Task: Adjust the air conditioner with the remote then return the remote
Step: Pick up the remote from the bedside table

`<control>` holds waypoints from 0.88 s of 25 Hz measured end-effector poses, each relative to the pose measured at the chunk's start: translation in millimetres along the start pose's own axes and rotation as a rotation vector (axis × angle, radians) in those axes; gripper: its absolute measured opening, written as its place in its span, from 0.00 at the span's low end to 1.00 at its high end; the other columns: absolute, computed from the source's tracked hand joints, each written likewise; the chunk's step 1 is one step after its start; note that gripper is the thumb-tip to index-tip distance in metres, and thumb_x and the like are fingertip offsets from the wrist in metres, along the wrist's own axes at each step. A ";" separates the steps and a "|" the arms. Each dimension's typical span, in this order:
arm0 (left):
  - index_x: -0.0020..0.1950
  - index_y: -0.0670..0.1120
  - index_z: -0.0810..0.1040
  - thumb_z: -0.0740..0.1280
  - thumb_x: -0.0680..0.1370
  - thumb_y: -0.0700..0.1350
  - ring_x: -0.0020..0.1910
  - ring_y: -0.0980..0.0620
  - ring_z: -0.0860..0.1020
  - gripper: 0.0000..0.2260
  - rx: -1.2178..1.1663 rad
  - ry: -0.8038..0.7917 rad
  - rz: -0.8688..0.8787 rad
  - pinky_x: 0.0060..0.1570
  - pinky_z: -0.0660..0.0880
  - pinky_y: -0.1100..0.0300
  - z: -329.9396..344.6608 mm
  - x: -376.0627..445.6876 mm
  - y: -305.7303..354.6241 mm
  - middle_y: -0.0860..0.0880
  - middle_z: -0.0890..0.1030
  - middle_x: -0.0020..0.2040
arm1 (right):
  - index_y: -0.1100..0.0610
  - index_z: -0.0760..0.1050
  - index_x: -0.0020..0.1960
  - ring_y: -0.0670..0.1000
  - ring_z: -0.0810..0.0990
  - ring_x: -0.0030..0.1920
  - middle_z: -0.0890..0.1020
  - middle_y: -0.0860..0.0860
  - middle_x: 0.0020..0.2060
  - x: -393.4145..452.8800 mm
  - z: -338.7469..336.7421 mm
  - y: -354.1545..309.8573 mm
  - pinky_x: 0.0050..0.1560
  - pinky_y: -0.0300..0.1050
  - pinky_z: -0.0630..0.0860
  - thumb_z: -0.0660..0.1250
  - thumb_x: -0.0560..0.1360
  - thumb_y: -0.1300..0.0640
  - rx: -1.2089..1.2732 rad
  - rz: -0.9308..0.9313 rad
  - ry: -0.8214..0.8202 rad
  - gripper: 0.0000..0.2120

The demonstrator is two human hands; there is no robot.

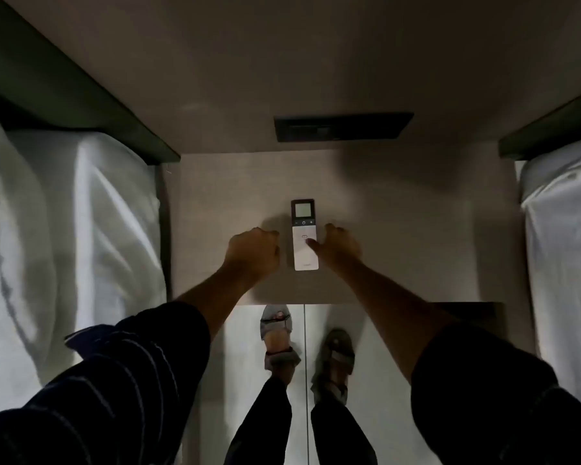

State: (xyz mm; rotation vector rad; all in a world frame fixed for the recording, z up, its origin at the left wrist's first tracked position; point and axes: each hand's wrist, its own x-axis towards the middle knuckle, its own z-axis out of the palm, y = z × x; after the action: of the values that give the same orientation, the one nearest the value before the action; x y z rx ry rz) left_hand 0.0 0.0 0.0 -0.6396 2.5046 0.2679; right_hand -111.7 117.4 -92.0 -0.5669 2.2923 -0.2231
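Remote (304, 234) lies flat on nightstand (399, 236) between two beds, screen end toward wall, not lifted. Left hand (253, 253) just left of remote, fingers curled under in loose fist, holding nothing; contact with remote edge cannot be told. Right hand (337, 248) just right of remote, fingers bent down onto tabletop, thumb tip resting on remote's white lower half near button. No grasp closed around remote.

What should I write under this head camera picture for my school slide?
Two hands reach for a white remote lying flat on a bedside table: left hand beside it, right hand with its thumb on it.
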 end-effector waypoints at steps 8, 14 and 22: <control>0.71 0.43 0.68 0.57 0.80 0.47 0.61 0.45 0.76 0.20 -0.036 0.011 -0.009 0.56 0.73 0.53 29.7 30.3 -24.4 0.44 0.75 0.66 | 0.63 0.61 0.70 0.62 0.75 0.60 0.73 0.63 0.62 40.5 49.0 -29.9 0.56 0.53 0.75 0.73 0.66 0.43 -0.039 0.093 0.155 0.42; 0.73 0.42 0.65 0.58 0.79 0.50 0.63 0.43 0.74 0.23 -0.013 -0.065 -0.071 0.58 0.73 0.50 4.7 3.4 -27.4 0.43 0.73 0.68 | 0.58 0.74 0.58 0.58 0.82 0.52 0.83 0.57 0.53 13.7 22.5 -27.2 0.43 0.42 0.73 0.77 0.61 0.51 0.243 0.078 -0.012 0.28; 0.73 0.42 0.63 0.58 0.79 0.53 0.68 0.42 0.71 0.25 0.013 0.110 -0.308 0.62 0.70 0.48 -138.0 -124.4 -52.2 0.42 0.70 0.71 | 0.51 0.75 0.53 0.52 0.83 0.42 0.84 0.50 0.43 -110.1 -119.6 -129.3 0.43 0.43 0.80 0.74 0.59 0.55 0.235 -0.338 -0.162 0.22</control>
State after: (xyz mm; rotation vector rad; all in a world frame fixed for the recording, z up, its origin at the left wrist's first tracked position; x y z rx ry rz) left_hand 56.1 -40.1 180.2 -1.0454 2.4622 0.1040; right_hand -85.7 52.4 103.6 -0.8153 1.9696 -0.5805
